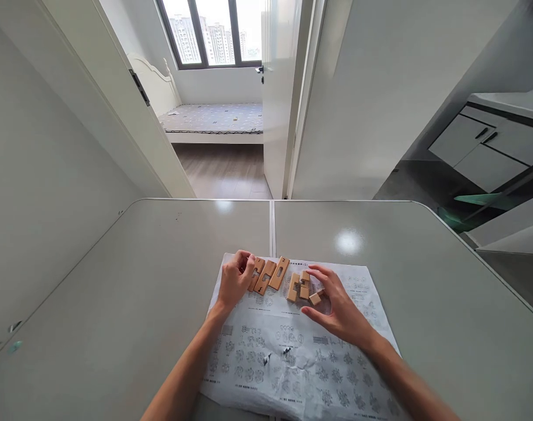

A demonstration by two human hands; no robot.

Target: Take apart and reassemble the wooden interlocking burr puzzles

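My left hand [237,277] is closed, its thumb and fingertips at the left edge of a brown wooden puzzle piece [257,272] that it partly hides. Beside that lie two more brown notched pieces, a middle one [265,278] and one marked 2 [279,272], side by side and slanted. My right hand [334,305] is open, thumb and fingers spread around a small group of paler wooden pieces: a notched one [293,286], another upright one [304,290] and a short block [315,299]. Part of this group is hidden by the fingers.
Under the pieces lies a creased printed sheet [275,333] with line diagrams and small torn spots. It rests on a glossy grey table [161,304] with a seam down the middle. Beyond the far edge are an open door [281,99], a bed [213,120] and white cabinets [489,143].
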